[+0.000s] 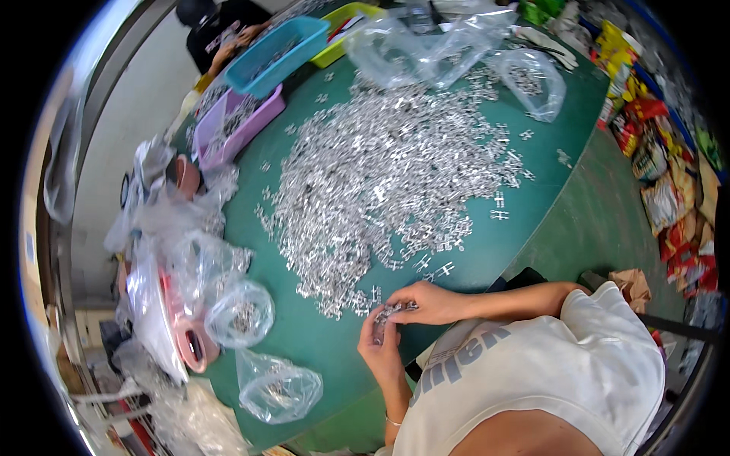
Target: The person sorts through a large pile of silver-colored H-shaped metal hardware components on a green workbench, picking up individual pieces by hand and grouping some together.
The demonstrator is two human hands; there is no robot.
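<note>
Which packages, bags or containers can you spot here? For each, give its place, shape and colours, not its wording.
Snack packets: right edge on the floor, flat, crinkled, red, yellow and green.
Clear plastic bags: table's left and near edge, puffy, holding small metal pieces.
Blue tray: far left, rectangular.
Purple tray: beside it, rectangular.
Yellow-green tray: far edge, rectangular.

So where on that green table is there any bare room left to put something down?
Bare green table shows between the hands and the clear bags at the left. Another strip runs along the right edge, past a few stray pieces. The middle is buried under the heap of small metal parts; the far end is crowded with trays and bags.
</note>
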